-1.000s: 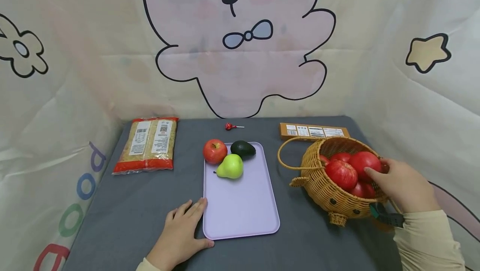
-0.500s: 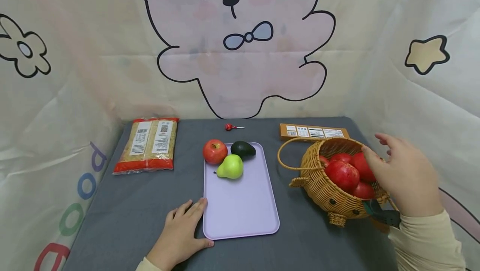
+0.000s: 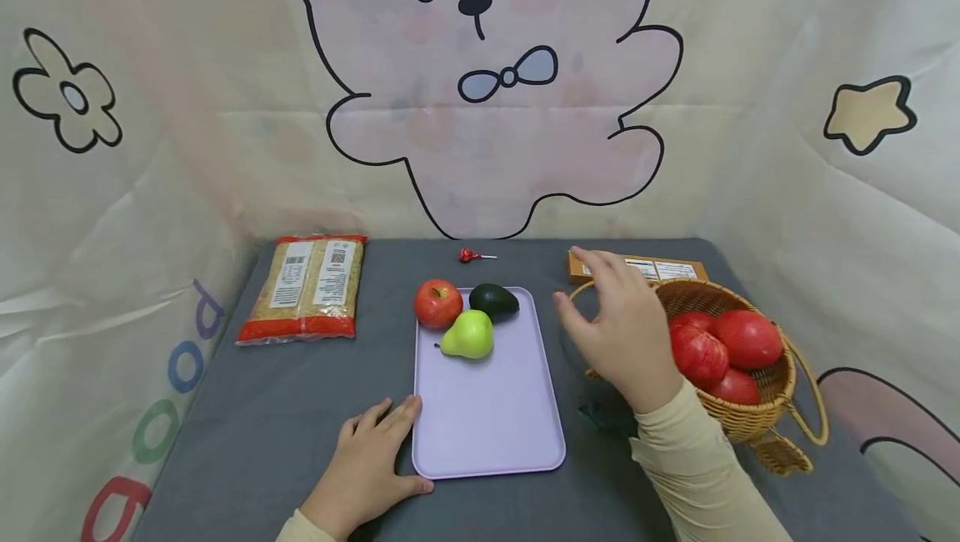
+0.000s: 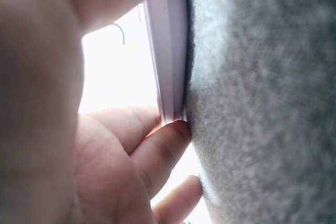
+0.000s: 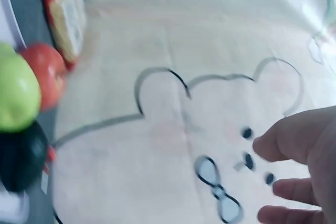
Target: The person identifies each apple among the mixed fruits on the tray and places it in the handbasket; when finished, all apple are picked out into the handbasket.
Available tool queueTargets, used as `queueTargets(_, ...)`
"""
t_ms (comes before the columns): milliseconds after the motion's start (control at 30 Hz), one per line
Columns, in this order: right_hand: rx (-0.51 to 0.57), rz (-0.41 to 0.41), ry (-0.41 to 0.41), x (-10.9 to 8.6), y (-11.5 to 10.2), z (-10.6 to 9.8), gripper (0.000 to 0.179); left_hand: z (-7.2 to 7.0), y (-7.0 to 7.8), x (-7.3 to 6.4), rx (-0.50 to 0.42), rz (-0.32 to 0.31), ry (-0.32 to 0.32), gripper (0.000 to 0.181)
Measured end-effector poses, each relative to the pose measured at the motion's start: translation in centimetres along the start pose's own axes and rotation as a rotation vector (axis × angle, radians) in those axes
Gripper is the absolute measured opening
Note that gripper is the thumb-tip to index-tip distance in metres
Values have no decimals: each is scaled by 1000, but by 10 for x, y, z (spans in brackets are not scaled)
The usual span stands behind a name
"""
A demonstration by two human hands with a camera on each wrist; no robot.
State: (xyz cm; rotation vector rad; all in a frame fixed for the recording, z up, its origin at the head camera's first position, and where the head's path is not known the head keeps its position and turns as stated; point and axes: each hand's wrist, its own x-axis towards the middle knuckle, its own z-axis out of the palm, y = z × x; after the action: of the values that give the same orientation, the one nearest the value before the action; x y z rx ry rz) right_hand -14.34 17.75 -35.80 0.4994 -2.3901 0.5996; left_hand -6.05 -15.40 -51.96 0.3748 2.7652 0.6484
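Note:
A lilac tray (image 3: 491, 425) lies flat, with a green pear (image 3: 468, 335), a dark green avocado (image 3: 494, 300) and a red apple (image 3: 438, 303) at its far end. The apple sits over the far left corner. My left hand (image 3: 367, 459) touches the tray's near left corner, fingers extended along the edge and thumb at the front. In the left wrist view, fingertips (image 4: 176, 129) meet the tray's side (image 4: 170, 51). My right hand (image 3: 622, 329) hovers between tray and basket with spread fingers and nothing in it. It partly hides the wicker basket (image 3: 757, 417), which holds several red pomegranates (image 3: 697, 354).
A bag of grain (image 3: 307, 288) with red ends lies at the far left. Near the back edge is a red lollipop (image 3: 467, 255), and a long cardboard box (image 3: 678, 269) lies behind the basket. Printed cloth (image 3: 495, 167) walls off the grey table (image 3: 262, 434).
My right hand has left the pomegranates in the basket and moved left, empty, towards the tray. The left hand stays at the tray's corner. The head view has shifted slightly.

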Motion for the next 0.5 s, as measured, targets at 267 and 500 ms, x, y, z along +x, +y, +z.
queueTargets(267,-44,-87,-301,9,-40,86,66,1,-4,-1,-3,11,22,115)
queueTargets(500,-199,-118,-545,31,-55,152,74,2,-4,0,-17,40,36,114)
